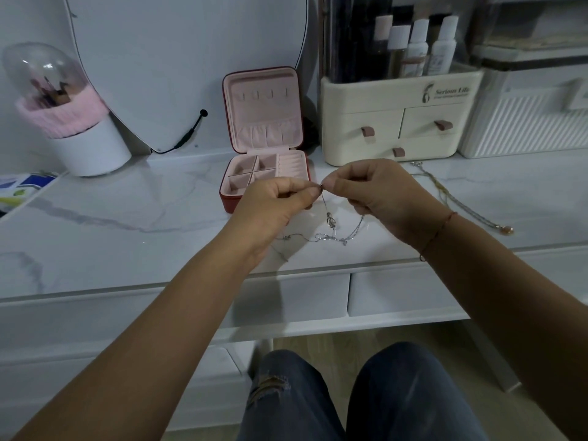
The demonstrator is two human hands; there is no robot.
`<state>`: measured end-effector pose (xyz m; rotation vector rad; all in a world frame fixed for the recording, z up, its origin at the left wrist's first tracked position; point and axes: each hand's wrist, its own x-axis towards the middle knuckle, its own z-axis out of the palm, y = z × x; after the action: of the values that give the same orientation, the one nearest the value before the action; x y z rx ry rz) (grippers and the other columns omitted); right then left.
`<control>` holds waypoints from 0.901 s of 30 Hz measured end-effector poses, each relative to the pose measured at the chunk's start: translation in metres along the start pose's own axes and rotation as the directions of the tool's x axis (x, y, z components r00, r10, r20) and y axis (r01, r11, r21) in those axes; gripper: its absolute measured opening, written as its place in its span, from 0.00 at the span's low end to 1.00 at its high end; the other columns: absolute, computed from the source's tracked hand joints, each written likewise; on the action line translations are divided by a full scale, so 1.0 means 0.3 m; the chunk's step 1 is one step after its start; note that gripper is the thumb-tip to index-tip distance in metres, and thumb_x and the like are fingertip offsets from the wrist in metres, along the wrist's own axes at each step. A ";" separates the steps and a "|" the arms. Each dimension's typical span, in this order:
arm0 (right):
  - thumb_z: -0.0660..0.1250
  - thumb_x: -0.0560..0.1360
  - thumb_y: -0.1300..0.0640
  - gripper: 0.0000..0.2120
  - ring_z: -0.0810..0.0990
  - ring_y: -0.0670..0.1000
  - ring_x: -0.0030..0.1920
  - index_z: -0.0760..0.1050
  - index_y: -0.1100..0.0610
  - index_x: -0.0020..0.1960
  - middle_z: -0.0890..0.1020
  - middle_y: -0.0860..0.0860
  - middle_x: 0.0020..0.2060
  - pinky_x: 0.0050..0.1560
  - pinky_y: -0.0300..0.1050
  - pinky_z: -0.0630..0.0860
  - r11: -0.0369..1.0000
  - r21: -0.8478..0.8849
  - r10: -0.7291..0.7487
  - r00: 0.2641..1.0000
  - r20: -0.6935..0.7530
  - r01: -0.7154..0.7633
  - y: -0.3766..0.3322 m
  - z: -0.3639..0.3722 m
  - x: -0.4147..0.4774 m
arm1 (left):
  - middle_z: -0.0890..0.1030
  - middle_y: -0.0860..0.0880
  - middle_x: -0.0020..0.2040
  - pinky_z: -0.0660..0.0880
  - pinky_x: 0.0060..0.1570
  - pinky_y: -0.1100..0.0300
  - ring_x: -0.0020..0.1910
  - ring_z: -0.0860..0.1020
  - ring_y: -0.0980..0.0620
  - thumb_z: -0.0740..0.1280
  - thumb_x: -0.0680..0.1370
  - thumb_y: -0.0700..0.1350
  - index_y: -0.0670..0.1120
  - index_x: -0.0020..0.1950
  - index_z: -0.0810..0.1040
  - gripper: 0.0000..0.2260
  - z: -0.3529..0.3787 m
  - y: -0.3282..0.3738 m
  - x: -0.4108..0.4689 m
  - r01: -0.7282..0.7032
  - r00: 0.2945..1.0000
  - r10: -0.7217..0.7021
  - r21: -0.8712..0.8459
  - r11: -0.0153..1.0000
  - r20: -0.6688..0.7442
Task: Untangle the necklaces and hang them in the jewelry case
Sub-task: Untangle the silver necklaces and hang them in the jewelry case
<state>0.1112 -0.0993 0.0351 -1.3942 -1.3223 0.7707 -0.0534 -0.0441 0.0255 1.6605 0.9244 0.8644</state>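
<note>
A silver necklace [330, 219] is pinched between left hand [273, 202] and right hand [375, 192]; the tangle [331, 238] at 6 o'clock could be tightened by pulling.

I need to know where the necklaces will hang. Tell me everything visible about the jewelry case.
The jewelry case is a square box, red outside, lined in pale pink, velvety-looking. It stands open on the marble-look tabletop, lid upright with four bare hooks above a gathered pocket. The base has four compartments and ring rolls. The left hand hides its front right corner.
</note>
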 end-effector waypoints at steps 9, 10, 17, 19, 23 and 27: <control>0.67 0.76 0.61 0.06 0.70 0.36 0.28 0.82 0.53 0.48 0.82 0.49 0.39 0.30 0.28 0.69 0.997 -0.064 -0.045 0.998 -0.047 0.041 0.004 -0.010 -0.001 | 0.83 0.48 0.45 0.68 0.30 0.74 0.31 0.75 0.67 0.64 0.80 0.39 0.44 0.50 0.80 0.05 0.008 -0.013 -0.001 -0.014 0.998 0.015 0.021 1.000 -0.058; 0.67 0.76 0.61 0.06 0.70 0.37 0.29 0.82 0.53 0.48 0.82 0.52 0.41 0.31 0.28 0.69 0.997 -0.064 -0.056 0.997 -0.051 0.053 0.000 -0.011 -0.001 | 0.83 0.49 0.45 0.67 0.29 0.72 0.28 0.73 0.66 0.63 0.80 0.40 0.44 0.51 0.79 0.05 0.013 -0.011 -0.002 0.009 0.999 -0.009 0.001 1.000 -0.050; 0.67 0.76 0.63 0.06 0.74 0.33 0.31 0.81 0.59 0.51 0.81 0.46 0.37 0.33 0.26 0.69 0.992 -0.033 -0.121 0.991 -0.054 0.120 -0.018 -0.017 -0.011 | 0.84 0.46 0.42 0.61 0.27 0.67 0.26 0.63 0.57 0.61 0.81 0.41 0.41 0.58 0.77 0.09 0.034 0.004 -0.012 0.121 0.987 -0.085 -0.272 0.955 0.139; 0.67 0.76 0.63 0.06 0.73 0.34 0.30 0.81 0.59 0.52 0.80 0.42 0.33 0.32 0.26 0.68 0.992 -0.045 -0.117 0.992 -0.057 0.114 -0.013 -0.023 -0.013 | 0.83 0.47 0.38 0.60 0.27 0.67 0.26 0.62 0.57 0.61 0.81 0.40 0.40 0.59 0.77 0.10 0.033 0.006 -0.012 0.120 0.983 -0.071 -0.304 0.945 0.167; 0.66 0.77 0.62 0.07 0.70 0.36 0.25 0.81 0.60 0.53 0.77 0.38 0.24 0.29 0.27 0.67 0.994 -0.061 -0.092 0.994 -0.057 0.088 -0.011 -0.031 -0.018 | 0.79 0.50 0.33 0.59 0.27 0.67 0.26 0.62 0.58 0.64 0.79 0.39 0.41 0.56 0.79 0.08 0.027 0.009 -0.012 0.109 0.982 -0.062 -0.266 0.958 0.181; 0.67 0.77 0.61 0.06 0.67 0.38 0.23 0.80 0.60 0.52 0.75 0.39 0.21 0.26 0.29 0.65 0.997 -0.034 -0.064 0.996 -0.060 0.062 -0.005 -0.031 -0.019 | 0.74 0.50 0.30 0.60 0.24 0.69 0.24 0.63 0.59 0.65 0.78 0.39 0.42 0.52 0.81 0.06 0.024 0.004 -0.012 0.096 0.984 -0.065 -0.192 0.977 0.163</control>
<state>0.1182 -0.1070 0.0380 -1.3837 -1.3300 0.6624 -0.0485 -0.0506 0.0244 1.4847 0.7658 0.7356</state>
